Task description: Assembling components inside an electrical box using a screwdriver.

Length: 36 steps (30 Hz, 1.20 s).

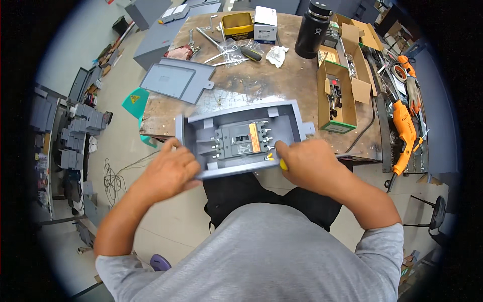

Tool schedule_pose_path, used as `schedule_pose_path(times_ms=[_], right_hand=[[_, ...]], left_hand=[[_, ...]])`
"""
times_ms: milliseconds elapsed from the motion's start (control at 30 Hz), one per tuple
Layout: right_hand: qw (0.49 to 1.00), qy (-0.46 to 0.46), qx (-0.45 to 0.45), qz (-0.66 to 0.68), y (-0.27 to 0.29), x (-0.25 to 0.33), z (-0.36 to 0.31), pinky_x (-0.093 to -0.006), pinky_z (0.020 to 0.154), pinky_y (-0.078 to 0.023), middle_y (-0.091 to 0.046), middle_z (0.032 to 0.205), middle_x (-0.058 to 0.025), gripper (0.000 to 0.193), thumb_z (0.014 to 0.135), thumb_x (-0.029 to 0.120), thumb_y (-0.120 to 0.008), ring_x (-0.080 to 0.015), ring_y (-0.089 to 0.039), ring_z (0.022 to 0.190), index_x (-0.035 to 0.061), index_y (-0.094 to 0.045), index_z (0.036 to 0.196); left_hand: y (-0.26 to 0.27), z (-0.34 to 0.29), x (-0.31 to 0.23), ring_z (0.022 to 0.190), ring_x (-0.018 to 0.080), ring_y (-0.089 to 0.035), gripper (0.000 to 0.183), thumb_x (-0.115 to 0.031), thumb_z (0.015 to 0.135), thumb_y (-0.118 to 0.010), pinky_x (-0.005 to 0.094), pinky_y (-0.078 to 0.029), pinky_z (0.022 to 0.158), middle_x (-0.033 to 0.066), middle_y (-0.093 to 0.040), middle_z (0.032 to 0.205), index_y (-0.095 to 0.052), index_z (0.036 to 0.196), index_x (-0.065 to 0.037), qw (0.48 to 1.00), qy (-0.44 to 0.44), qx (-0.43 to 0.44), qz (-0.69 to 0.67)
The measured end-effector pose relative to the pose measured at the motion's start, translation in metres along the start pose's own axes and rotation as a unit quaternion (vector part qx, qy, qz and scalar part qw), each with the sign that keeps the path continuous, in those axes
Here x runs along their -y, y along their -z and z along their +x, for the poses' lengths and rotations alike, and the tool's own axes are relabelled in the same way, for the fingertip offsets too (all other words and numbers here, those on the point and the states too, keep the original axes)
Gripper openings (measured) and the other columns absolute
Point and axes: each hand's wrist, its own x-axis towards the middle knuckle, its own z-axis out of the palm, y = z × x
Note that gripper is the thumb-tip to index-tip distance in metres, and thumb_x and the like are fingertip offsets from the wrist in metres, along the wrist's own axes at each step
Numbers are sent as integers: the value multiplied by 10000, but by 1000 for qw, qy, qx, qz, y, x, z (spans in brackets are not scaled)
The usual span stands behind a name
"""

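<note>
A grey metal enclosure box [239,172] is held tilted between my hands at the table's near edge, its open side facing up. Inside it sits a dark grey circuit breaker [234,141] with an orange label and metal terminals at both ends. My left hand [173,168] is closed on the box's left end. At the right end, my right hand [309,163] is closed against the wall, its thumb over the inside. A yellow object [283,165] shows under the right fingers; its kind is hidden. A small yellow piece [269,157] lies in the box near the breaker's corner.
A grey cover plate [178,79] lies on the wooden table [282,75] at left. Behind are a yellow bin [237,25], a white box [265,25], a screwdriver [250,54] and a black bottle [313,30]. Right stand an open carton [336,95] and an orange power tool [404,133].
</note>
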Motion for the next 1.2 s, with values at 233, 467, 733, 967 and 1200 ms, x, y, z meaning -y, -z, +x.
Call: schedule_pose_path(times_ms=[233, 467, 733, 967, 1200], right_hand=[[995, -6, -39, 91, 7, 25, -44, -431, 587, -522, -714, 788, -95, 639, 802, 143, -763, -312, -709, 703, 94, -552, 1404], [969, -46, -68, 235, 13, 44, -39, -438, 663, -544, -724, 904, -128, 639, 835, 153, -764, -333, -721, 795, 77, -539, 1428], [800, -39, -380, 463, 60, -9, -53, -311, 673, -521, -655, 915, -85, 472, 968, 294, -691, -168, -638, 762, 4, -618, 1334], [576, 45, -491, 652, 84, -42, -2, -340, 562, -516, -594, 912, -123, 192, 1010, 218, -585, -207, -579, 736, 42, -581, 1088], [528, 51, -487, 694, 61, -31, 68, -275, 505, -483, -605, 730, -68, 187, 974, 189, -716, -134, -581, 596, 54, -591, 947]], left_hand=[[12, 49, 59, 1225, 268, -607, 215, -236, 882, -708, 544, -369, 1159, 84, -625, 985, -550, 885, -90, 986, -95, -54, 127], [11, 136, 123, 1328, 330, -549, 221, -189, 882, -681, 520, -389, 1151, 146, -614, 1394, -664, 1082, -96, 956, -150, -158, 197], [-41, 160, -12, 1536, 480, -278, 884, -325, 907, -774, 481, -290, 1242, 356, -278, 1627, -322, 1586, 17, 888, 203, -276, -306], [-69, 158, -43, 1563, 490, -224, 982, -166, 863, -673, 423, -274, 1243, 380, -144, 1672, -119, 1647, 39, 882, 211, -261, -331], [-63, 161, -14, 1588, 429, -202, 929, -172, 850, -641, 403, -267, 1246, 338, -107, 1705, -201, 1644, 25, 888, 187, -221, -356]])
